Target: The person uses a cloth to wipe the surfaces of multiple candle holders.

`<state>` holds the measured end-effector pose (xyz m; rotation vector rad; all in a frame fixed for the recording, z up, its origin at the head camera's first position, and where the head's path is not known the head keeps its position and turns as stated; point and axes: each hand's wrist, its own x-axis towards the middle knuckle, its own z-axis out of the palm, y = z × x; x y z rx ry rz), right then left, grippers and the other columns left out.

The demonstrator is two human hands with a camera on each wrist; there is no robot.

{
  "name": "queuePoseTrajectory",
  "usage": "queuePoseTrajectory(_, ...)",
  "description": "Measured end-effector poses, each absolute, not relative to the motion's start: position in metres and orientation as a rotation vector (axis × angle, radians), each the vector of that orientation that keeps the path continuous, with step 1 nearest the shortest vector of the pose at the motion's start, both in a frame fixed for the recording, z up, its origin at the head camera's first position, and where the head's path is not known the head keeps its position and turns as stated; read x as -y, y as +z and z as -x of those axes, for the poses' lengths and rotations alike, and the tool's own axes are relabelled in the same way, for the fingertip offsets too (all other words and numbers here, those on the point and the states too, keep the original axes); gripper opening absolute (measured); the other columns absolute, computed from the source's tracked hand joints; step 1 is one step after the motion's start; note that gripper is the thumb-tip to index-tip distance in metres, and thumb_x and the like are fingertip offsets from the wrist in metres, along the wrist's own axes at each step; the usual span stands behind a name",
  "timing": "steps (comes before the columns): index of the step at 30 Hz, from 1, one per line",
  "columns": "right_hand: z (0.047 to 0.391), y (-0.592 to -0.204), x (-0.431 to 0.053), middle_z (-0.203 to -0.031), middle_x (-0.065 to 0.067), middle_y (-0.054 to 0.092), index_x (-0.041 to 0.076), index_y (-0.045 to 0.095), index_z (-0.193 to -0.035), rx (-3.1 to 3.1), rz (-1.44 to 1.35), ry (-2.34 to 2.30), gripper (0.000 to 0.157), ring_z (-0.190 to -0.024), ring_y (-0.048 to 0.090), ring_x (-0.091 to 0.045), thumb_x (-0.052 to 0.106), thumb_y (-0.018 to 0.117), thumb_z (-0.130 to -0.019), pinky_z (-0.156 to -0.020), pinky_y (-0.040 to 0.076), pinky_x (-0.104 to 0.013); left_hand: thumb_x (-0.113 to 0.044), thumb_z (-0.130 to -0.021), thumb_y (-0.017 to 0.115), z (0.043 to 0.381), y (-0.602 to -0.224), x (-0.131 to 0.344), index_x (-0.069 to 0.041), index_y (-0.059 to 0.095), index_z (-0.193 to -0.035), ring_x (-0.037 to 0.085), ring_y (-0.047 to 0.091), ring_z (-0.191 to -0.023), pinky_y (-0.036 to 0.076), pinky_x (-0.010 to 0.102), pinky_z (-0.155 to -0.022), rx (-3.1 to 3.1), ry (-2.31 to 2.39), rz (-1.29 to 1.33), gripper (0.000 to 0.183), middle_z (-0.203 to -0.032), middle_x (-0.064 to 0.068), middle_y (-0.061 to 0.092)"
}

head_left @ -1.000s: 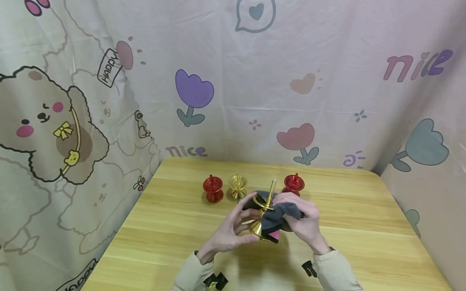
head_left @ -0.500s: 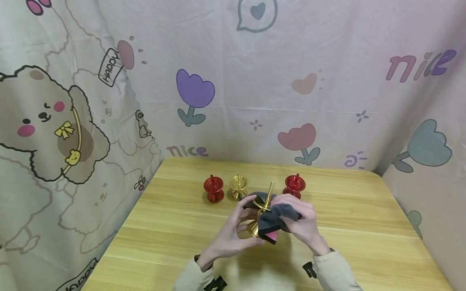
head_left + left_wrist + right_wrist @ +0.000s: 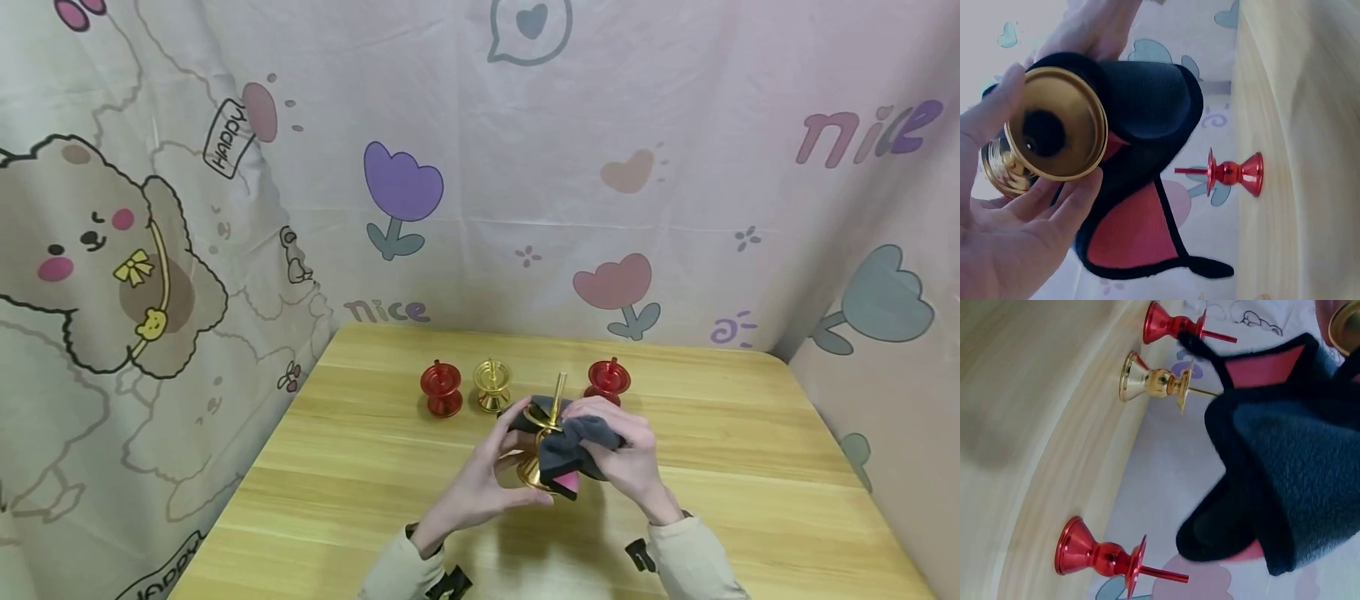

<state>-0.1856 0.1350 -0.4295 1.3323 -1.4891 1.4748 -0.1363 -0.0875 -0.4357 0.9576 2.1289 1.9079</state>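
Observation:
My left hand [image 3: 472,487] grips a gold candle holder [image 3: 529,472] by its flared foot, thumb on the near side and fingers behind. The holder is raised off the table and leans slightly, its thin spike upward. In the left wrist view the foot's round underside [image 3: 1082,119] faces the camera. My right hand [image 3: 630,450] pinches a dark grey cloth [image 3: 567,446] with black edging and a pink reverse. That cloth lies against the holder's stem and dish and covers part of them. In the right wrist view the cloth [image 3: 1310,462] hides my right fingers.
Behind the hands, a red candle holder [image 3: 441,388] and a smaller-looking gold one [image 3: 492,385] stand upright side by side. Another red candle holder [image 3: 607,379] stands farther right, just beyond my right hand. A printed curtain [image 3: 480,275] hangs along the wooden table's [image 3: 337,467] back edge.
The held gold candle holder and the cloth have shifted a little left, then back right. My left thumb has slid rightward along the foot. The standing candle holders have stayed in place.

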Motion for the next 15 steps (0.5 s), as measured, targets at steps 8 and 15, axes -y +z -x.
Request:
queuePoseTrajectory(8, 0.187, -0.431, -0.144, -0.113, -0.019, 0.067, -0.004, 0.070, -0.114, 1.744, -1.232, 1.364, 0.027, -0.115, 0.060, -0.021, 0.013, 0.071, -0.093, -0.109, 0.044, -0.024, -0.004, -0.079, 0.084, 0.133, -0.436, 0.089, -0.022, 0.017, -0.161, 0.016, 0.062, -0.121, 0.052, 0.030, -0.106, -2.093, 1.965, -0.899, 0.108, -0.132, 0.022, 0.062)
queuePoseTrajectory(15, 0.179, -0.428, -0.150, -0.118, -0.013, 0.059, 0.005, 0.067, -0.122, 2.055, -1.109, 1.258, 0.045, -0.115, 0.055, -0.012, -0.010, 0.074, -0.080, -0.107, 0.040, -0.014, -0.003, -0.080, 0.082, 0.133, -0.436, 0.091, -0.026, 0.013, -0.162, 0.018, 0.062, -0.121, 0.052, 0.029, -0.105, -2.048, 1.956, -0.912, 0.109, -0.134, 0.025, 0.059)
